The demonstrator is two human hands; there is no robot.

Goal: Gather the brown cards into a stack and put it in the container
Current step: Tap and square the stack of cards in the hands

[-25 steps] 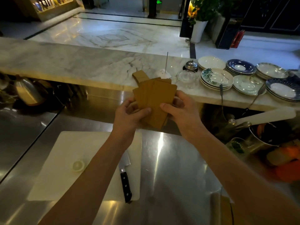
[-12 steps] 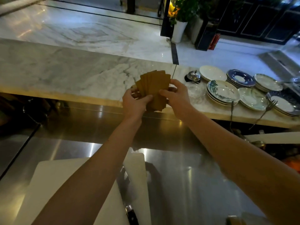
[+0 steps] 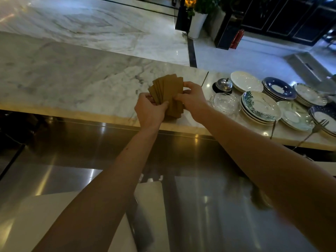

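Several brown cards (image 3: 168, 91) are fanned out upright between both hands, above the marble counter (image 3: 72, 79). My left hand (image 3: 149, 111) grips the fan from the lower left, thumb on its front. My right hand (image 3: 193, 100) holds the right edge with fingers curled around it. The card holder seen earlier on the counter is hidden behind the cards and hands.
To the right on the counter are a clear glass bowl (image 3: 225, 102), a metal call bell (image 3: 224, 85) and stacks of patterned plates (image 3: 260, 106) with forks (image 3: 316, 128). A steel worktop (image 3: 209, 206) lies below, with a white cutting board (image 3: 149, 200) near me.
Both hands carried the cards up and forward from over the steel worktop to over the marble counter. The fan has narrowed. The view tilted forward, so the knife left the frame.
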